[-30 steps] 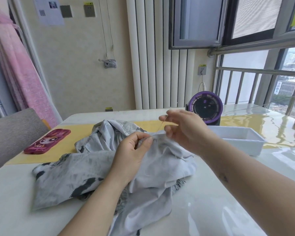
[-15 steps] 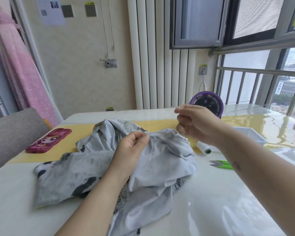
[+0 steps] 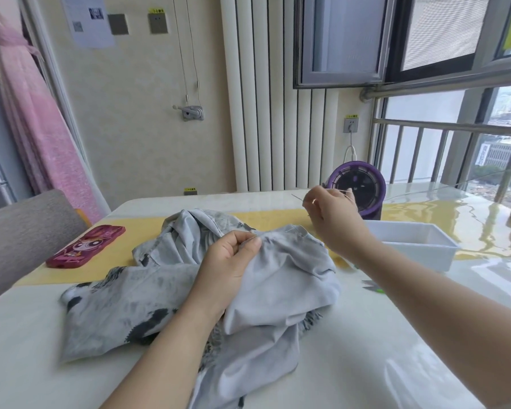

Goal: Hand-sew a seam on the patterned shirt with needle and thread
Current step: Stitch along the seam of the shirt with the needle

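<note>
1. While bunched on the bench (image 3: pixel 366 367), shirt (image 3: pixel 283 278) reads pale grey with dark smudgy print. It lies under and around left grip (image 3: pixel 227 261), which pinches its seam edge between thumb and curled fingers.
2. Right grip (image 3: pixel 334 219), up-right of the left, is closed on needle (image 3: pixel 298 197); tip pokes out leftward.
3. Thread too fine to trace. Green scissors (image 3: pixel 373 286) mostly hidden behind right forearm.

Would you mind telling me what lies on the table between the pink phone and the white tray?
The patterned shirt, pinched by the left hand, as the head view shows.
</note>
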Motion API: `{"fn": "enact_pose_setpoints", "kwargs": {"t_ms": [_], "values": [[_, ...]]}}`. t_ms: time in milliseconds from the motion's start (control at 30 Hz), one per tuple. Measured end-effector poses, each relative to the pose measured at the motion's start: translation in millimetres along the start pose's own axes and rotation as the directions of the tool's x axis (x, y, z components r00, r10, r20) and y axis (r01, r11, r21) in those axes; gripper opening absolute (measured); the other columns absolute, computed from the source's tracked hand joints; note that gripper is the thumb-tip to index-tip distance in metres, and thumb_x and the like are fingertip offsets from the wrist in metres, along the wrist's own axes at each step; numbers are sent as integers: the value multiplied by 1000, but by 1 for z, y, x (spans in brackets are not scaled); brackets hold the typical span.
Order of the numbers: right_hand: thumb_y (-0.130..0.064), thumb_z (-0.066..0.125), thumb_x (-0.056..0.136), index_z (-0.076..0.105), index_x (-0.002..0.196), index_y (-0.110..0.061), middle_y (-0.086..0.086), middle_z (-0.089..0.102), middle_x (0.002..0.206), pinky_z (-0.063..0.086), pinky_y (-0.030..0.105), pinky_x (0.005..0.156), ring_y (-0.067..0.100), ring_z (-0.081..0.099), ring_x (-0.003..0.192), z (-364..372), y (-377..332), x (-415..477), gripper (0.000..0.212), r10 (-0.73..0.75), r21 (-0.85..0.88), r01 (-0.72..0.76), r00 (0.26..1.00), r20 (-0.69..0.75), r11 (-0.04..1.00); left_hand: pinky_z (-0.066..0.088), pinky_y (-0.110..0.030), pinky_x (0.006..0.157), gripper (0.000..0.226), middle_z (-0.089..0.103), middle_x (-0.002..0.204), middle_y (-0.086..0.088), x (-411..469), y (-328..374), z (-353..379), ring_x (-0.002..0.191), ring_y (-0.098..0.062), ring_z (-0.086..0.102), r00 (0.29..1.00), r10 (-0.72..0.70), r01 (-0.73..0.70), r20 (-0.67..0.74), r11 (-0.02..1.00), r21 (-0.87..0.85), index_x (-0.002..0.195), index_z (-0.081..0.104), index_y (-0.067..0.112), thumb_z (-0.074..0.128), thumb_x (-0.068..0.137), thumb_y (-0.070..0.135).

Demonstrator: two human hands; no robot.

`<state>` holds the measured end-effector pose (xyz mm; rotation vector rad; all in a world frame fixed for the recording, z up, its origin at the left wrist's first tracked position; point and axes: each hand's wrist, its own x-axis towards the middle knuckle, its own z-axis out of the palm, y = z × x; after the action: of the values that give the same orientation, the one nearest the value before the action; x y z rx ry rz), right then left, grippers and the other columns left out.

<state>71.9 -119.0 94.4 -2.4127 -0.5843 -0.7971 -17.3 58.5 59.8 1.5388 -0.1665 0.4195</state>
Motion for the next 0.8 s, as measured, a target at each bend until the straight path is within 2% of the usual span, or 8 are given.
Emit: {"fn": "enact_pose_setpoints", "kwargs": {"t_ms": [67, 133, 200, 267, 367, 433, 700, 800], "values": [[-13, 44, 97, 56, 98, -9, -5, 46, 78, 11, 52, 113, 23, 47, 94, 3, 3, -1, 13, 0, -47, 1, 1000, 19, 999, 43, -8, 69, 8, 62, 78, 5, 0, 2, 2, 70, 5, 55, 1000, 10, -10, 15, 1000, 29, 86, 62, 13, 57, 91, 9], [-14, 44, 98, 57, 98, -10, -6, 48, 75, 23, 48, 110, 22, 48, 89, 2, 0, -3, 13, -21, -17, 21, 1000, 8, 1000, 44, -7, 69, 7, 63, 78, 5, 0, 4, 2, 71, 5, 55, 1000, 14, -15, 19, 999, 31, 87, 63, 11, 58, 90, 9], [-17, 46, 97, 56, 96, -12, -4, 57, 72, 44, 36, 85, 21, 53, 76, -5, -12, -2, 11, -9, 154, 8, 1000, 5, 988, 43, -7, 69, 6, 62, 79, 2, -1, 5, 2, 72, 2, 55, 1000, 13, -14, 18, 999, 35, 88, 63, 11, 58, 90, 8], [-18, 46, 97, 52, 93, -16, -4, 64, 72, 45, 30, 64, 17, 57, 67, -11, -30, -5, 8, -10, 324, -8, 999, 53, 946, 43, -9, 68, 5, 59, 80, -2, -1, 5, 2, 74, -4, 52, 1000, 8, -9, 25, 999, 48, 88, 63, 10, 59, 90, 9], [-18, 44, 97, 49, 93, -18, -3, 65, 75, 48, 36, 68, 23, 60, 74, -9, -48, -15, 6, -177, 311, 133, 977, 116, 941, 42, -12, 67, 6, 56, 79, -7, -2, 6, 1, 76, -10, 49, 998, 11, -15, 54, 997, 79, 88, 64, 9, 60, 89, 13], [-20, 42, 98, 50, 97, -15, 0, 60, 69, 45, 39, 64, 28, 55, 67, -4, -52, -20, 9, -237, 256, 191, 957, 165, 948, 39, -13, 64, 6, 50, 76, -8, -4, 7, 0, 72, -11, 45, 998, 24, -32, 64, 991, 133, 86, 66, 11, 62, 88, 16], [-19, 45, 97, 41, 91, -25, -12, 42, 50, 33, 26, 52, 13, 39, 49, -3, -30, -39, 9, -271, 244, 209, 928, 255, 947, 30, -15, 51, 10, 45, 63, -2, -18, 7, -8, 52, -5, 34, 995, 50, -81, 87, 913, 401, 78, 67, 28, 69, 84, 20], [-17, 48, 96, 47, 89, -25, -12, 51, 59, 37, 28, 58, 10, 46, 55, -11, -26, -36, 10, -260, 228, 194, 914, 311, 954, 30, -12, 49, 14, 46, 61, 5, -19, 6, -4, 49, -3, 35, 996, 62, -83, 64, 907, 413, 76, 65, 29, 70, 84, 18]]}}
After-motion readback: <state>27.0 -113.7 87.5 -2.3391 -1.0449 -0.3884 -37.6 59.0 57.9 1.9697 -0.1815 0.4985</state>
